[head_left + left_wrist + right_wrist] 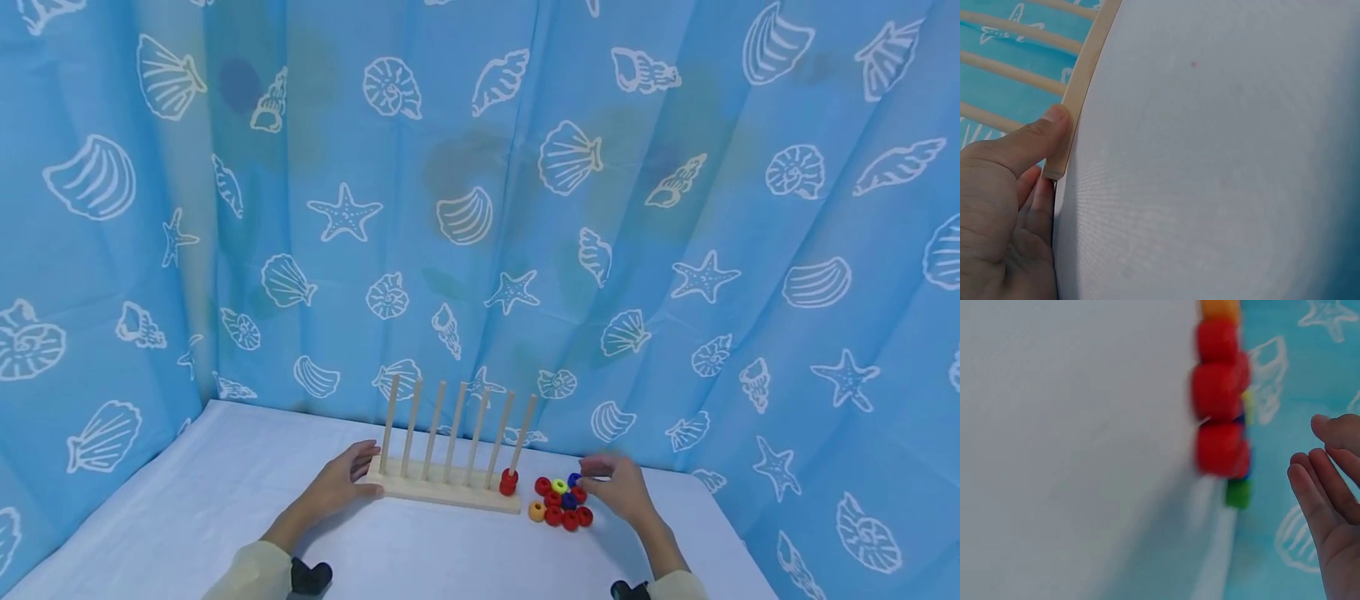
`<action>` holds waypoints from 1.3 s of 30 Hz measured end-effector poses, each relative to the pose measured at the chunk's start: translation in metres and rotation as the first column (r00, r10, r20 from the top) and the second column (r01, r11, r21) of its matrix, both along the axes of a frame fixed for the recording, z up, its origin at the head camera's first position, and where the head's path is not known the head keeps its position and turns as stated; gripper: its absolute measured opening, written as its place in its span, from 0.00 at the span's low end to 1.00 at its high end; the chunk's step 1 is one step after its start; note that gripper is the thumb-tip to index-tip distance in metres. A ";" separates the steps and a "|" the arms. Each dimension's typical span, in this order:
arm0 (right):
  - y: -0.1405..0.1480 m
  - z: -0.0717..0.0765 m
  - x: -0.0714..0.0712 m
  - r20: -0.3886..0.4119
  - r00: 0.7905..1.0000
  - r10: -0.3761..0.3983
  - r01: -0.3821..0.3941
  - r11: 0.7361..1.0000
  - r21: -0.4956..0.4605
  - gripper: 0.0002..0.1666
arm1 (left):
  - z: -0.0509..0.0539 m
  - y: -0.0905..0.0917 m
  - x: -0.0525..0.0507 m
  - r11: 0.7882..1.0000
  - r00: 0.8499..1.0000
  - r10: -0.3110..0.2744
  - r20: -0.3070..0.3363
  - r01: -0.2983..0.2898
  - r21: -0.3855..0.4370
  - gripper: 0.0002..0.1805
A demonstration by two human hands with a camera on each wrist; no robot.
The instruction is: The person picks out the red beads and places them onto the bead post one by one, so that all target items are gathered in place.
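A wooden peg rack (450, 493) with several upright pegs stands on the white table. Red beads (508, 482) are stacked on its rightmost peg. My left hand (337, 485) grips the rack's left end, the thumb on the front edge of the base and the fingers round the end. Right of the rack lies a cluster of loose beads: several red beads (553, 516), an orange bead (536, 511), a yellow bead (559, 486) and blue beads (568, 501). A green bead (1238, 493) shows in the right wrist view. Beside the cluster hovers my right hand (621, 493), thumb and fingers apart, holding nothing visible.
A white cloth (420, 550) covers the table. Behind and along the sides hangs a blue curtain (480, 250) printed with white shells and starfish, close to the table's back edge.
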State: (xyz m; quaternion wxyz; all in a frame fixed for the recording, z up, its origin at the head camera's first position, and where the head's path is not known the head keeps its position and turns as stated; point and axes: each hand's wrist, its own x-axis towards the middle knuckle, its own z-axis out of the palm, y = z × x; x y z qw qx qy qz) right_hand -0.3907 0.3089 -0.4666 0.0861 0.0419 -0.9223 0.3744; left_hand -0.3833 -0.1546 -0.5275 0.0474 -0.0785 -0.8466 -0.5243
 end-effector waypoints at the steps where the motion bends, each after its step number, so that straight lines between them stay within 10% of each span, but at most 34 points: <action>1: 0.003 -0.004 -0.001 0.015 1.000 -0.004 0.004 1.000 0.006 0.18 | -0.001 0.000 0.000 1.000 1.000 0.000 -0.001 0.000 0.002 0.49; 13: 0.019 -0.034 -0.007 0.094 0.995 -0.024 0.021 0.999 0.025 0.18 | -0.003 0.000 0.001 1.000 1.000 -0.015 -0.002 0.015 0.002 0.47; 39: 0.012 -0.034 -0.014 0.080 0.995 -0.064 0.065 0.998 -0.003 0.17 | -0.002 -0.003 -0.002 0.999 1.000 -0.028 -0.005 0.028 0.036 0.48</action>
